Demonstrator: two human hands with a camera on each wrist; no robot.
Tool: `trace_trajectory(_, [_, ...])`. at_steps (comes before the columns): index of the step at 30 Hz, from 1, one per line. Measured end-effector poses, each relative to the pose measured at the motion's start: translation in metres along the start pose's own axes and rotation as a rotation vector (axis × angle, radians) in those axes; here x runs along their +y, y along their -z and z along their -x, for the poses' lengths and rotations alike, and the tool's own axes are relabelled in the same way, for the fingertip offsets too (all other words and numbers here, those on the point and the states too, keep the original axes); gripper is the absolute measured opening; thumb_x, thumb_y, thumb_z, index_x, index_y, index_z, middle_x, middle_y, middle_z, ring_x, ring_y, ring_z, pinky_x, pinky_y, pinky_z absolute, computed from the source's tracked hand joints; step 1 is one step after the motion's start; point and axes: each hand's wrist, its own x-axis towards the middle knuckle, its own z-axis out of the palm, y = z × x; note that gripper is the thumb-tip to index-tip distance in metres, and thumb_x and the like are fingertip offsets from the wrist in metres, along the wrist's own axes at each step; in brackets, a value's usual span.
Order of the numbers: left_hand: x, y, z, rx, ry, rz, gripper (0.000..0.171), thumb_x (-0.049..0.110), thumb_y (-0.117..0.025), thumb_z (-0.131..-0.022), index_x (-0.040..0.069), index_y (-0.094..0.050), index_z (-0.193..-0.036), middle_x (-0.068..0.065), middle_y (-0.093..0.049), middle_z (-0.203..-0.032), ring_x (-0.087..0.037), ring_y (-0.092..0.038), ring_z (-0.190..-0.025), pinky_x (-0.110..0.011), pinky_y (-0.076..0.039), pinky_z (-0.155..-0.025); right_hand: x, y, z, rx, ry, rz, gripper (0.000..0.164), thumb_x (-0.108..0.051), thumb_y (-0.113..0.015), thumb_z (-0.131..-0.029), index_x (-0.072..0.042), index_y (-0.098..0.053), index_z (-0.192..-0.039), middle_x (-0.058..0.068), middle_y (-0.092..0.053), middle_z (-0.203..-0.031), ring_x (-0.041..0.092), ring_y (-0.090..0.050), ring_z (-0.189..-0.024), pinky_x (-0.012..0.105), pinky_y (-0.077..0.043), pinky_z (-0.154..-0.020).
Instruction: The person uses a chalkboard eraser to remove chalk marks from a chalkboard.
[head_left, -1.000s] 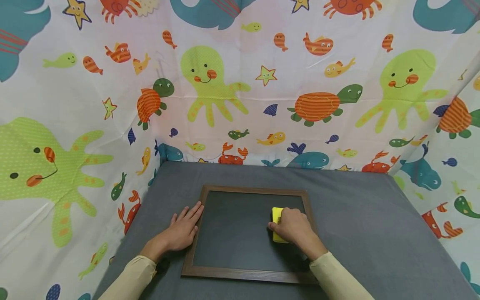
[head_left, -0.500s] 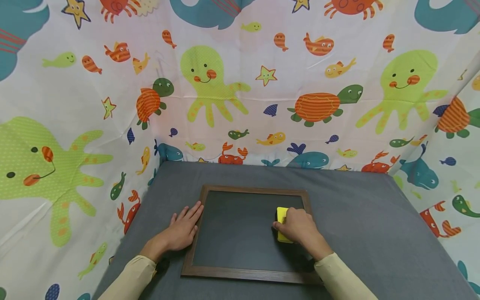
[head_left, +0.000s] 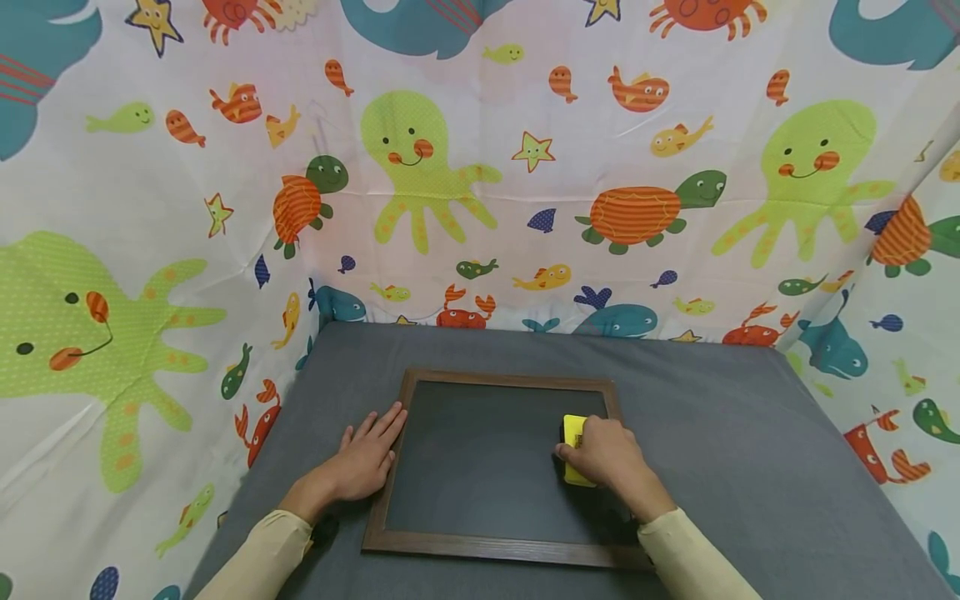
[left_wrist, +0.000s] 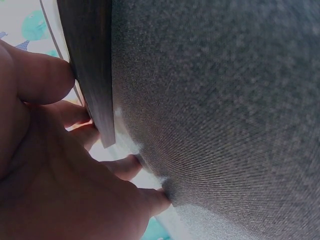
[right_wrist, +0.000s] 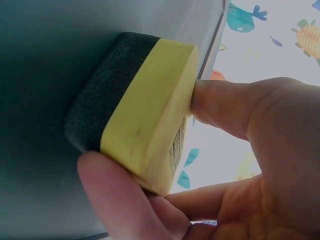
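Observation:
A chalkboard (head_left: 480, 458) with a brown wooden frame lies on the grey cloth, its dark face bare of any visible marks. My right hand (head_left: 609, 458) grips a board eraser (head_left: 573, 428) over the right part of the board. In the right wrist view the eraser (right_wrist: 150, 100) has a yellow body and a dark felt side facing the board, with the thumb and fingers on opposite ends. My left hand (head_left: 362, 465) rests at the board's left edge, fingers extended. In the left wrist view, the thumb and some fingers touch the frame (left_wrist: 90, 60), while others reach the cloth.
Grey cloth (head_left: 720, 450) covers the table around the board. A white curtain (head_left: 525, 242) printed with sea animals encloses the back and both sides. A small dark object (head_left: 324, 533) lies partly hidden by the left wrist.
My right hand has slid the eraser a short way to the right across the board, still gripping it. The left hand and the board have stayed in place.

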Motion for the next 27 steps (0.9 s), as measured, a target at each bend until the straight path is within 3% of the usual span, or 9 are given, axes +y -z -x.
trace_trajectory(10, [0.000, 0.000, -0.001, -0.004, 0.005, -0.005, 0.068, 0.012, -0.049, -0.115, 0.007, -0.020, -0.176, -0.011, -0.010, -0.186, -0.055, -0.013, -0.167, -0.086, -0.010, -0.123, 0.010, 0.003, 0.000, 0.010, -0.004, 0.014, 0.051, -0.042, -0.084, -0.095, 0.005, -0.066, -0.102, 0.011, -0.062, -0.078, 0.024, -0.062, -0.065, 0.038, -0.056, -0.058])
trace_trajectory(27, [-0.001, -0.002, -0.001, -0.010, 0.013, -0.002, 0.068, 0.013, -0.050, -0.115, 0.009, -0.020, -0.177, -0.010, -0.010, -0.186, -0.054, -0.013, -0.167, -0.086, -0.010, -0.123, 0.022, 0.006, 0.002, -0.015, -0.039, -0.031, 0.050, -0.042, -0.084, -0.095, 0.004, -0.063, -0.098, 0.012, -0.060, -0.075, 0.023, -0.063, -0.057, 0.033, -0.055, -0.048])
